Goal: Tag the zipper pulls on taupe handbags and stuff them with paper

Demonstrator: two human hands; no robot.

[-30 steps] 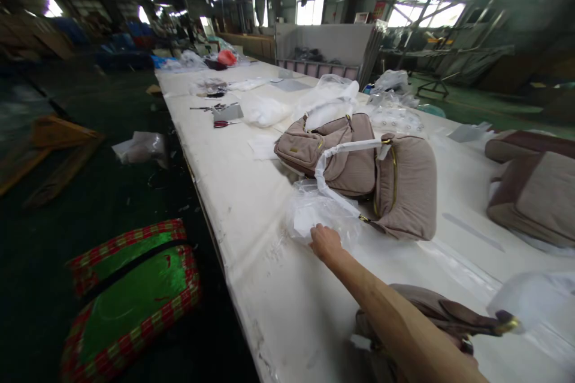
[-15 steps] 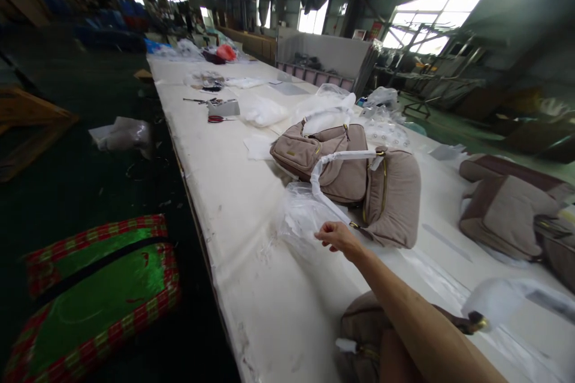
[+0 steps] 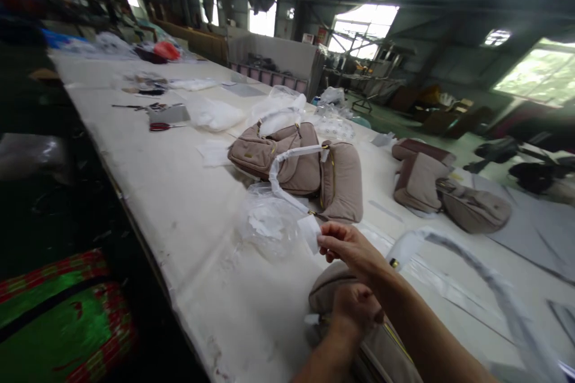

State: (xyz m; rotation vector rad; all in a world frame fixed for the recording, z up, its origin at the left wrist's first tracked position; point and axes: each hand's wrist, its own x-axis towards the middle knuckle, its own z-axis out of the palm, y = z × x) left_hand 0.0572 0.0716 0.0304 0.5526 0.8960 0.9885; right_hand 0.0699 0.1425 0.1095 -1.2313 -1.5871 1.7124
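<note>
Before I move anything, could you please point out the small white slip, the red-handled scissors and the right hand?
Small white slip (image 3: pixel 308 234), head view: middle of its face.
Red-handled scissors (image 3: pixel 159 127), head view: the red handles.
Right hand (image 3: pixel 352 246), head view: middle of the hand.

Right hand (image 3: pixel 348 246) outstretched, fingers pinched; left hand (image 3: pixel 358 306) curls nearer.

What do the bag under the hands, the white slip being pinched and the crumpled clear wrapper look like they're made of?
Bag: taupe cloth, probably woven, given its soft, matte surface. White slip: thin and flat without strong shine, perhaps paper or plastic; I can't tell which. Clear wrapper: likely plastic film, being see-through with glossy creases.
</note>
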